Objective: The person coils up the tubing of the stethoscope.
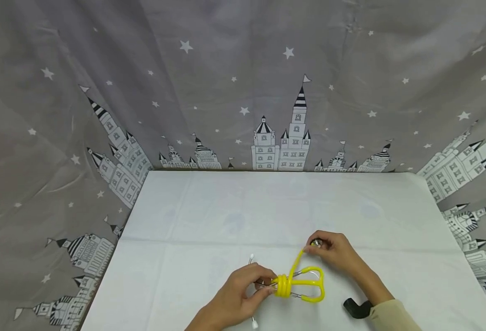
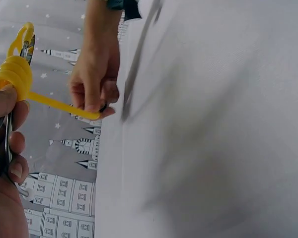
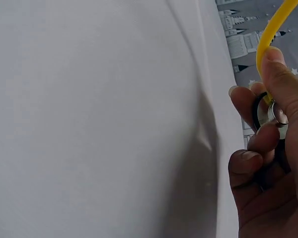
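A stethoscope with yellow tubing (image 1: 320, 285) is between both hands, over the white table. Several turns of the tubing (image 2: 16, 74) are wound round its metal ear tubes, and a loop sticks out to the right. My left hand (image 1: 238, 294) pinches the ear tubes just beside the coil. White ear tips (image 1: 254, 323) show on either side of that hand. With its fingers curled, my right hand (image 1: 335, 250) holds the round metal chest piece (image 3: 277, 115) and the tubing's end. From there a length of tubing (image 2: 59, 103) runs taut to the coil.
The white-covered table (image 1: 209, 207) extends behind the hands. A grey curtain (image 1: 226, 92) printed with castles and stars hangs along its back and sides. At the right wrist is a black curved strap piece (image 1: 356, 308), beside a beige sleeve (image 1: 393, 317).
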Demonstrator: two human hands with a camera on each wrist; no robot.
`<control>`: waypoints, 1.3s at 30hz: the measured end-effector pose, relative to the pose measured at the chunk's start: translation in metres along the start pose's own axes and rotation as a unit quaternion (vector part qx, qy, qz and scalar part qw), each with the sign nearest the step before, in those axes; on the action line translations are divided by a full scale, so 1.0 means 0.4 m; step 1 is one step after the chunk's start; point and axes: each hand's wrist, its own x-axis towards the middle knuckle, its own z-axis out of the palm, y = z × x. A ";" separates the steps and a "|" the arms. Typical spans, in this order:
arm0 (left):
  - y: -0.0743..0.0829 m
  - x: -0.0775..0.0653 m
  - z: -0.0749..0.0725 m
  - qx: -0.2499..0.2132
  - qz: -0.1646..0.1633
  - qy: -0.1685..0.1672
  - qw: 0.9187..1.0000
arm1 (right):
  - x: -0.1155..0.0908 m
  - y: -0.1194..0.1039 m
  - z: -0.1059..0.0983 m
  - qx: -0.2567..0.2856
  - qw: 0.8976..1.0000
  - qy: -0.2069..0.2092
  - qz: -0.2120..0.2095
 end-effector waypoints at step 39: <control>-0.100 0.033 -0.039 0.134 -0.164 0.203 0.956 | -0.093 -0.182 0.220 0.067 0.994 -0.081 -0.039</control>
